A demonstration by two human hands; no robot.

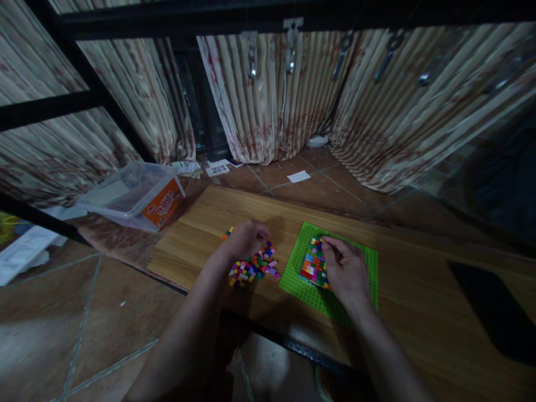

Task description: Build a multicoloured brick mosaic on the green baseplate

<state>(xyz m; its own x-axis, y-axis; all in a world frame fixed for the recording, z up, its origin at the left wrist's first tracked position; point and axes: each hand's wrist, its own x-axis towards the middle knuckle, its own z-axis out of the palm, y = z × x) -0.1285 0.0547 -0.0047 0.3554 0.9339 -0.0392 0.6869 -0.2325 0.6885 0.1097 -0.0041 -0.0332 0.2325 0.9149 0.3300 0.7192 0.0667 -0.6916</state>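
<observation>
On the wooden table (201, 234) lies a green studded baseplate (368, 262) with a patch of small multicoloured bricks (312, 265) pressed onto it. My right hand (345, 271) rests on that patch, fingers pinched together at its upper edge; whether a brick is in the pinch I cannot make out. To the left of the plate lies a loose pile of small coloured bricks (255, 268). My left hand (245, 240) lies curled over the top of this pile, fingers bent down onto the bricks.
A clear plastic box with an orange label (138, 195) stands at the table's far left corner. A dark flat object (494, 310) lies at the right of the table. Striped curtains (259, 100) hang behind; papers (299, 176) lie on the tiled floor.
</observation>
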